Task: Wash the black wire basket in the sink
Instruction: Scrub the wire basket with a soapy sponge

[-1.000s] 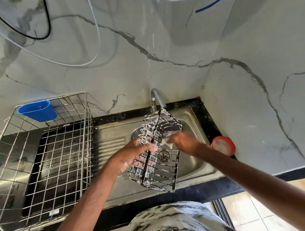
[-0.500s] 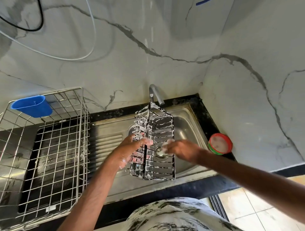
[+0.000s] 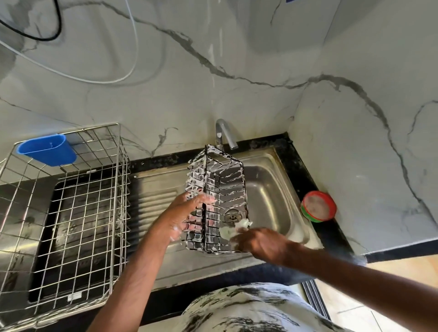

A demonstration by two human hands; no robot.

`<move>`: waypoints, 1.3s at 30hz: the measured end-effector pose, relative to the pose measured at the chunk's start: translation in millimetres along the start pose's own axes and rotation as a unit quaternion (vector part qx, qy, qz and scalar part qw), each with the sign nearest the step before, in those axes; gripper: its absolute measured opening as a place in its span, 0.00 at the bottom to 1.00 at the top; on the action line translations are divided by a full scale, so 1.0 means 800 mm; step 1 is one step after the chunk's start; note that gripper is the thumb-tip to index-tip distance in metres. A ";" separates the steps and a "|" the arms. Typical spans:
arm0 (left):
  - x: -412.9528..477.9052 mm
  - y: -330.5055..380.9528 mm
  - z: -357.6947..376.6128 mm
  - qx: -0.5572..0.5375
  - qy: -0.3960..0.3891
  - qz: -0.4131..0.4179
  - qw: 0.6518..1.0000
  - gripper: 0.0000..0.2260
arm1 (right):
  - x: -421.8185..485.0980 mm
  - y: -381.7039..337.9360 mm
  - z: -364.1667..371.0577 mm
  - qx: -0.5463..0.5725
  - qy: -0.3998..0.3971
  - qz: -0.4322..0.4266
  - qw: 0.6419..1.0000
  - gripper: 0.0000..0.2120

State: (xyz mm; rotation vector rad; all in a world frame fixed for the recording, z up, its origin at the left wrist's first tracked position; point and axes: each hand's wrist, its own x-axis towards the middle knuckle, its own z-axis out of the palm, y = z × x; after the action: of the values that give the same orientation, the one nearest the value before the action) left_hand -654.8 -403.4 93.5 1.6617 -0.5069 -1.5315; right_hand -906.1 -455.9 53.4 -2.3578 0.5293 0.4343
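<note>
A soapy black wire basket (image 3: 218, 189) hung over the stainless steel sink (image 3: 272, 189), the left hand (image 3: 184, 214) gripping its left side, the right hand (image 3: 260, 244) pinching a pale sudsy scrub pad (image 3: 233, 228) against its near end. Scrubbing seemed under way; a rinse under the chrome tap (image 3: 224, 132) looked due next.

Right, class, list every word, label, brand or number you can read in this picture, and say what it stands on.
No text here can be read.
White tag on the steel dish rack: too small and blurred to read.
Blue mark at the top edge: cut off, unreadable.
On the black wire basket, blue cup and red-rimmed tub: no lettering visible.
</note>
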 end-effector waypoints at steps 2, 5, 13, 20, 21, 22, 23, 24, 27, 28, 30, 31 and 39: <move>-0.002 0.002 0.000 0.023 -0.001 -0.007 1.000 0.40 | 0.007 0.011 -0.008 0.000 0.027 -0.004 1.000 0.38; -0.004 0.003 0.006 0.035 -0.023 0.000 0.999 0.44 | 0.028 0.040 -0.053 -0.097 0.074 0.029 0.992 0.19; -0.002 -0.017 0.003 -0.002 -0.015 0.027 1.000 0.44 | 0.040 0.059 -0.068 -0.121 0.194 -0.001 0.973 0.30; -0.016 -0.008 0.008 -0.003 -0.036 0.027 0.999 0.59 | 0.000 0.028 0.014 -0.051 0.089 -0.082 0.991 0.20; -0.022 -0.004 0.011 0.007 -0.039 0.028 0.999 0.62 | 0.000 0.028 0.016 -0.031 0.091 -0.089 0.991 0.21; -0.027 -0.001 0.014 0.008 -0.046 0.025 0.999 0.65 | 0.002 0.026 0.014 -0.007 0.092 -0.090 0.992 0.21; -0.031 0.002 0.018 0.010 -0.049 0.026 0.998 0.68 | 0.004 0.023 0.008 -0.001 0.087 -0.092 0.992 0.19; -0.032 0.001 0.021 0.011 -0.056 0.028 0.998 0.71 | 0.009 0.022 0.000 -0.001 0.083 -0.100 0.991 0.17; -0.033 -0.001 0.026 0.007 -0.061 0.019 0.998 0.74 | 0.034 0.023 -0.029 -0.079 0.092 -0.071 0.990 0.19; -0.032 -0.003 0.026 -0.004 -0.064 0.014 0.998 0.70 | 0.045 0.027 -0.040 -0.099 0.113 -0.064 0.987 0.23; -0.029 -0.007 0.024 -0.040 -0.062 0.004 0.997 0.57 | 0.062 0.035 -0.063 -0.133 0.143 -0.033 0.980 0.23; -0.026 -0.011 0.021 -0.053 -0.056 0.002 0.997 0.53 | 0.068 0.037 -0.073 -0.156 0.158 -0.004 0.975 0.17; -0.044 -0.016 0.028 -0.046 0.011 0.014 0.999 0.37 | 0.072 0.019 -0.039 -0.174 0.158 0.030 0.972 0.12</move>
State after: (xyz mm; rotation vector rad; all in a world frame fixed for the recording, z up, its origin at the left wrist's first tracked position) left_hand -685.9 -375.9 107.6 1.5927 -0.4397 -1.4935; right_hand -858.7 -502.1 42.7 -2.7777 0.7206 0.1854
